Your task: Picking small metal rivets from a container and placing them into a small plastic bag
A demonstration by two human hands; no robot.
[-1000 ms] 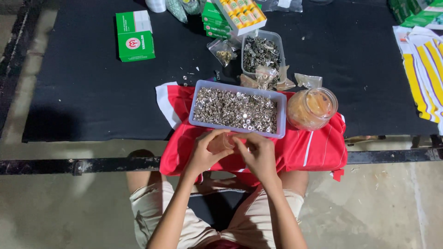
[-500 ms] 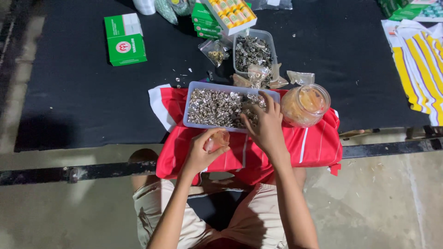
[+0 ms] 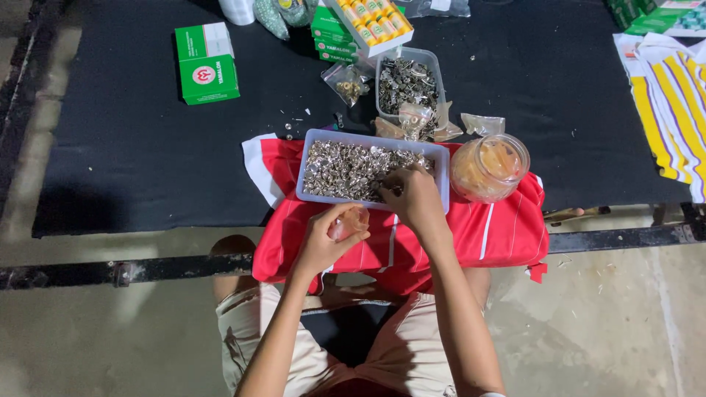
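The right hand [image 3: 412, 197] reaches into the near right corner of the clear plastic tray [image 3: 441, 158], its fingers curled down among the small silver metal pieces [image 3: 346, 167] that fill it; whether the grip has closed on any piece I cannot tell, since the fingertips are buried. The left hand [image 3: 327, 239] sits just in front of the tray, clenched around a small clear pinkish piece [image 3: 354, 219] held up between thumb and fingers. Both hands work over a red cloth with white stripes [image 3: 500, 231] that lies under the tray and hangs off the near edge of the black desk [image 3: 125, 154].

Just right of the tray stands a round clear jar [image 3: 489, 167] with orange contents. Behind the tray is a smaller clear tub [image 3: 408, 81] of darker metal parts, with small plastic bags [image 3: 346, 82] around it. Further behind the tray lies an open box of yellow spools [image 3: 371, 20], and far to the tray's left a green and white carton [image 3: 207, 62]. Well to the right of the tray lies yellow and white striped fabric [image 3: 673, 103].
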